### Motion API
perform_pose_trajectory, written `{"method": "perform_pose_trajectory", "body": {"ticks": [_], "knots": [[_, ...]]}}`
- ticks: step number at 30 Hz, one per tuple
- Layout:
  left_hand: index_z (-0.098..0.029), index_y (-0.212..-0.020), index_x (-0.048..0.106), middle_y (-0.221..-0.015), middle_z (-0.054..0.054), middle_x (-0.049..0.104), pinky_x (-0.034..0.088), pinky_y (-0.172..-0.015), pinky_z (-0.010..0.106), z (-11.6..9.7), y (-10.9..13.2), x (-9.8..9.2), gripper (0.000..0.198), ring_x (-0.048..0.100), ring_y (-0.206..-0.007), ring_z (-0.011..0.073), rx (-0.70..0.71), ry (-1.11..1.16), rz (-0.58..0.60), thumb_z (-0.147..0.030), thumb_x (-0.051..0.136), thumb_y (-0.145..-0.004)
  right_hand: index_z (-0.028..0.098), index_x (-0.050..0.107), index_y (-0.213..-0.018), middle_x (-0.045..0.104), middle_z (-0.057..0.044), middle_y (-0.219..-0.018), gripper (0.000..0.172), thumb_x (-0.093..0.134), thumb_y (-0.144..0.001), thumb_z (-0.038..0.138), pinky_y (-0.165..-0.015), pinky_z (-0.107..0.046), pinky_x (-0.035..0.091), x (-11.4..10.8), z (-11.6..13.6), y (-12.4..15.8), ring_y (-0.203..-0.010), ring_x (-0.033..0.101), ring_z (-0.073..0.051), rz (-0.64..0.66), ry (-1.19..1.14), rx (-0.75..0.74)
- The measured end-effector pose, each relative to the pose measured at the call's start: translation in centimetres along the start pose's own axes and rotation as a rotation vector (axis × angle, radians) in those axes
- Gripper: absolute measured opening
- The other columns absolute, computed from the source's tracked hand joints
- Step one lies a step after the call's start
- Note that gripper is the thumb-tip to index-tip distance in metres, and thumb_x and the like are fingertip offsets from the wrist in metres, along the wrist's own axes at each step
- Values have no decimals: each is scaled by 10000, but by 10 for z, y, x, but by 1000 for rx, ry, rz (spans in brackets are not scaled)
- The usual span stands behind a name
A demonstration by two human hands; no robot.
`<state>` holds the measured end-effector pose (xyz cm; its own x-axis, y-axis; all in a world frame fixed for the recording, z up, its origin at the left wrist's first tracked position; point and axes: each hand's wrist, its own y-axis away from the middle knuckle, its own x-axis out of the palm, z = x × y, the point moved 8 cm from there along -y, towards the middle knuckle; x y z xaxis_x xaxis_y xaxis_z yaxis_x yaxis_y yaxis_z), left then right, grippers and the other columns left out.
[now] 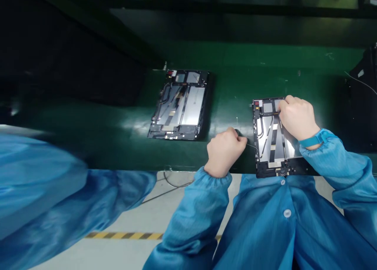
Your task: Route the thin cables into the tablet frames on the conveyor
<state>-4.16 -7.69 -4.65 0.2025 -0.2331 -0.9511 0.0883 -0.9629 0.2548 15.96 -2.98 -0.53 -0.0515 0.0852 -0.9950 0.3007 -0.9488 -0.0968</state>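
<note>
An opened tablet chassis (272, 142) with silver shielding and black strips lies on the green belt (235, 85) right before me. My right hand (297, 116) rests on its upper right part, fingers curled and pressed onto the board near the top edge. My left hand (225, 150) is closed in a fist just left of the chassis, pinching a thin wire (251, 145) that runs toward the chassis's left edge. A second opened tablet chassis (179, 105) lies further left on the belt, untouched.
Another person's blue sleeve (59, 191) fills the lower left. A dark object with a cable (363, 85) sits at the right edge of the belt. Below the belt lies grey floor with a yellow-black stripe (123, 235). A dark frame runs behind the belt.
</note>
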Motion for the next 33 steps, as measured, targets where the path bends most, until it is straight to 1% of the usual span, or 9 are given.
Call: {"method": "perform_pose_trajectory", "body": {"ticks": [3,6,10,13,15,17,24,28,33], "knots": [[-185,-919,654,-757,108,700,475,-621,339,-6,-7,2,147,678,-690,276,55,47,-43,-270,563,-841,151,739,-974,728,-118,-920,281,463,-968,100,-687,-326,385,2,-4,1,-805,611,-214,-17,-32,11],[-179,-1037,641,-794,53,679,495,-689,312,-21,-18,-3,217,659,-725,213,186,337,-67,-254,550,-855,163,741,-963,752,-118,-999,282,468,-951,91,-733,-333,430,2,-7,3,-867,631,-228,-46,-121,14],[-180,-923,631,-748,-3,633,476,-663,250,-34,-40,0,142,600,-670,132,280,795,83,-264,606,-812,164,742,-932,755,-102,-1018,277,495,-877,54,-845,-335,500,5,-10,5,-953,664,-227,-127,-385,-9],[-174,-858,609,-698,-23,599,453,-611,225,-38,-51,5,134,567,-615,105,284,940,234,-237,673,-758,169,747,-928,749,-65,-939,228,559,-834,81,-819,-309,524,6,-13,8,-873,674,-194,-180,-576,-15],[-173,-853,608,-655,-35,584,452,-589,218,-39,-54,7,140,558,-579,98,277,985,337,-215,690,-748,181,747,-909,742,-36,-874,192,595,-820,107,-772,-298,524,8,-15,9,-789,660,-174,-189,-651,8],[-174,-849,607,-623,-42,575,447,-570,212,-39,-55,8,139,553,-554,95,272,1002,401,-201,700,-750,192,743,-879,736,-18,-829,179,600,-812,107,-742,-290,519,10,-18,10,-739,647,-160,-186,-696,40],[-165,-835,632,-615,-19,609,447,-541,212,-38,-60,5,156,562,-536,95,286,984,480,-217,760,-762,191,734,-860,730,-17,-809,195,588,-806,72,-757,-286,511,14,-16,12,-756,647,-162,-130,-727,38],[-165,-807,627,-581,-29,588,446,-531,209,-37,-60,9,178,549,-515,91,263,1024,460,-234,780,-749,193,726,-867,724,-16,-794,197,598,-799,59,-788,-299,511,16,-12,13,-780,646,-173,-92,-702,16],[-183,-811,582,-579,-45,566,414,-497,201,-35,-56,15,178,505,-484,76,183,1096,331,-218,750,-763,194,720,-855,722,-12,-794,193,612,-777,54,-794,-296,505,15,-10,13,-777,645,-174,-75,-705,-9]]}}
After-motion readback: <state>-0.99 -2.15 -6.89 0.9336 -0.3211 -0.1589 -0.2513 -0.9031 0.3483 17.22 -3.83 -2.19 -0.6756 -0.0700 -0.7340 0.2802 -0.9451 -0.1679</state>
